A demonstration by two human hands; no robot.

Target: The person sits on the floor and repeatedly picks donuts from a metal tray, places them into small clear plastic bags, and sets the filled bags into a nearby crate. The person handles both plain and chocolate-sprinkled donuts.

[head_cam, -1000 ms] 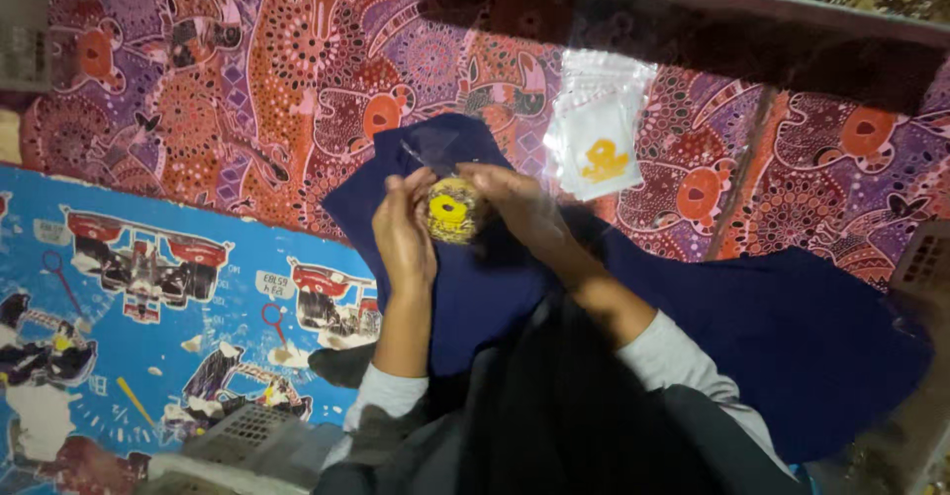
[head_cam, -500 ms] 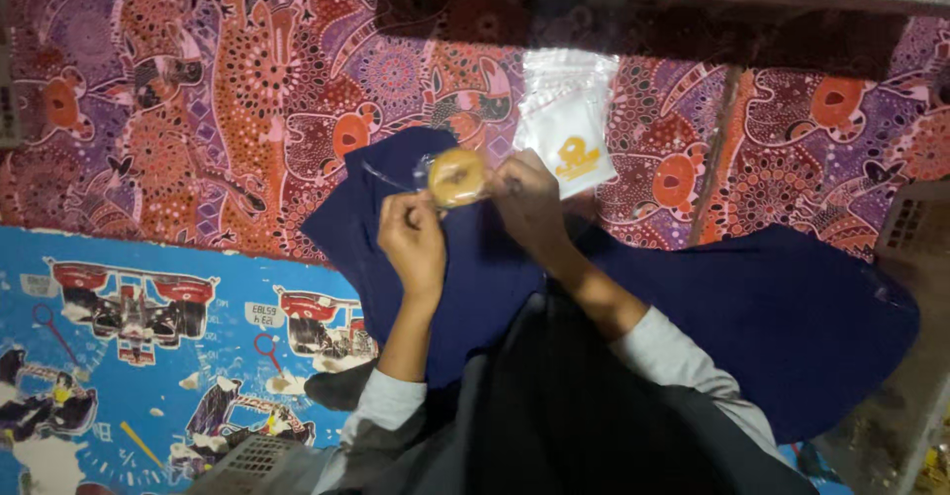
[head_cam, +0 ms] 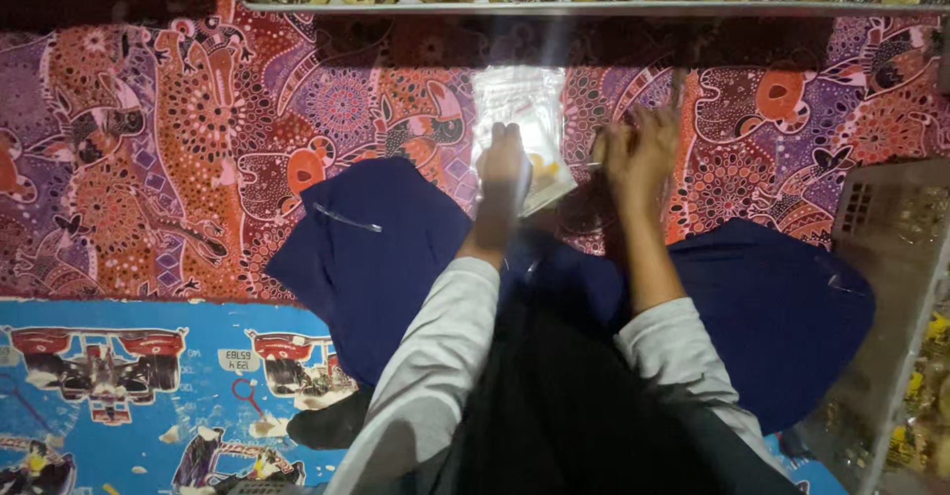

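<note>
Blue printed mat [head_cam: 109, 376]: laid at the lower left, patterned with cartoon vehicles; small crumbs are seen scattered on it
Patterned cloth [head_cam: 198, 148]: red and purple, spread across the floor beneath everything
Dark blue fabric [head_cam: 366, 257]: draped over the lap, extending to both sides
Left hand [head_cam: 503, 163]: fingers closed around the lower edge of the clear plastic bag; the grip is best kept firm near the opening, so that the mouth is held steady
Clear plastic bag [head_cam: 529, 134]: held up above the patterned cloth, between the two hands; something yellowish is seen inside, its kind not to be told
Right hand [head_cam: 641, 153]: raised just beside the bag, fingers bunched and partly curled; whether anything is pinched cannot be told. The bag is judged best approached squarely at its open side
Tray of ring-shaped pastries [head_cam: 594, 6]: set along the top edge, well apart from the hands
Grey crate [head_cam: 891, 257]: placed at the right
</note>
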